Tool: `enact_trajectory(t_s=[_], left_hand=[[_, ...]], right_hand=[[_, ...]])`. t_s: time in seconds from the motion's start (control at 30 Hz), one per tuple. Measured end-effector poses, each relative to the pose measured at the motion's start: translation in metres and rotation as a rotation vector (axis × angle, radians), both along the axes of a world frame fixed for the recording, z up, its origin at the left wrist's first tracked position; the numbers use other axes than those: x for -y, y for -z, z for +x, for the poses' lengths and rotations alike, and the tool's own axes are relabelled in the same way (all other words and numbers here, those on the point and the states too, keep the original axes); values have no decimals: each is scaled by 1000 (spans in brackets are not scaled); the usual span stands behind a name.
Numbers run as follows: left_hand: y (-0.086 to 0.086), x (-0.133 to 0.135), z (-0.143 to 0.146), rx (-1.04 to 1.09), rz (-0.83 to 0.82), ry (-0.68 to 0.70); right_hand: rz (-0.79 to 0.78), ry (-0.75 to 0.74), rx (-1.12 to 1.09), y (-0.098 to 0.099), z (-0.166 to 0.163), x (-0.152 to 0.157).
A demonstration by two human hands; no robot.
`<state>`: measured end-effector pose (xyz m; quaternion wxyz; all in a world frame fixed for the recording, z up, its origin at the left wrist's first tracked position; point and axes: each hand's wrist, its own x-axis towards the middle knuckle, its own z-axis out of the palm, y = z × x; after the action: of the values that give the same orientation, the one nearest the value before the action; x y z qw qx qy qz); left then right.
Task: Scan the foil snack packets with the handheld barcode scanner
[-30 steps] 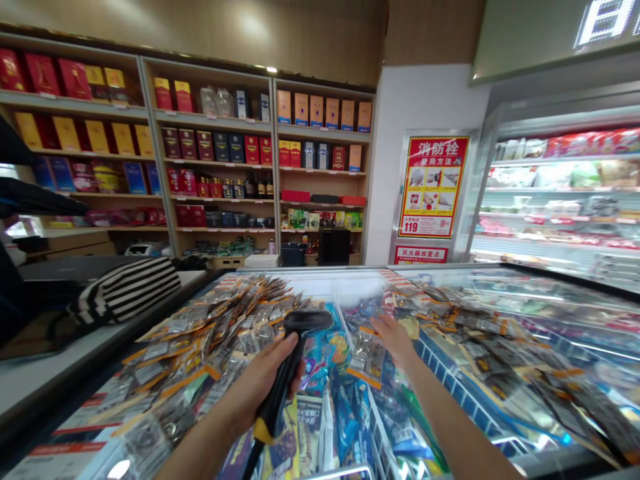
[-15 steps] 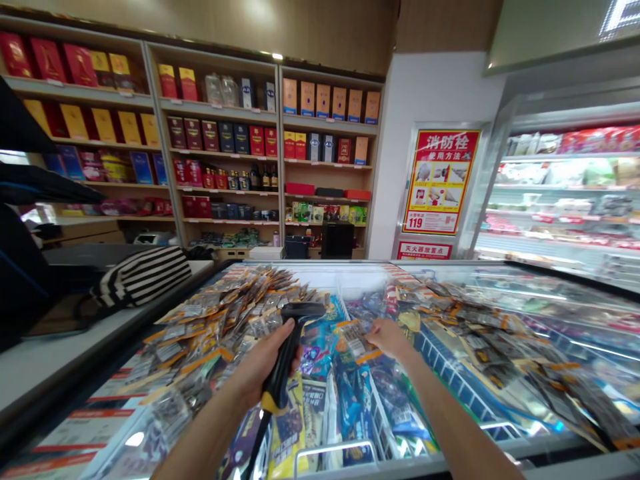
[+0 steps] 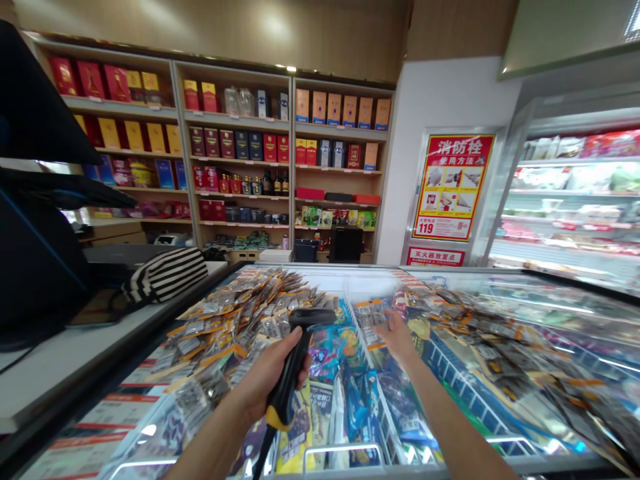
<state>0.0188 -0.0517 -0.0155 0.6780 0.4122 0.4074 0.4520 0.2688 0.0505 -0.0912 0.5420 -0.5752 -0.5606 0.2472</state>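
Note:
In the head view my left hand point(image 3: 270, 373) is wrapped round the black grip of a barcode scanner point(image 3: 285, 390) with yellow trim, its head turned to the right. The fingers of my right hand point(image 3: 400, 339) pinch the right side of a small clear snack packet point(image 3: 369, 321) with orange ends, to the right of the scanner's head. Below both hands is a glass-topped freezer with bagged goods in white wire baskets. Similar packets lie in a loose heap point(image 3: 235, 310) on the left glass, and another pile point(image 3: 520, 347) spreads over the right side.
A white counter point(image 3: 100, 340) at the left bears a black-and-white striped bag point(image 3: 167, 275) and a dark screen device point(image 3: 35, 253). Shelves of boxed goods point(image 3: 240, 147) stand behind the freezer. A red-and-yellow fire hydrant poster point(image 3: 454, 187) hangs beside a lit display fridge point(image 3: 575, 200).
The packet in my right hand has turned more upright, its printed side facing me, and has moved slightly up. The scanner stays in my left hand. The whole view has shifted a little.

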Motion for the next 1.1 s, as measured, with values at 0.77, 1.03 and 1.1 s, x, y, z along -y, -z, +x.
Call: enact_trajectory(t_s=[0.77, 1.03, 1.1], left_hand=[[-22, 26, 29, 38, -27, 142], [-26, 17, -10, -5, 8, -81], [-27, 14, -26, -5, -23, -155]], right_hand=[[90, 219, 79, 2, 7, 5], [-131, 293, 373, -5, 2, -10], [-179, 251, 488, -11, -13, -19]])
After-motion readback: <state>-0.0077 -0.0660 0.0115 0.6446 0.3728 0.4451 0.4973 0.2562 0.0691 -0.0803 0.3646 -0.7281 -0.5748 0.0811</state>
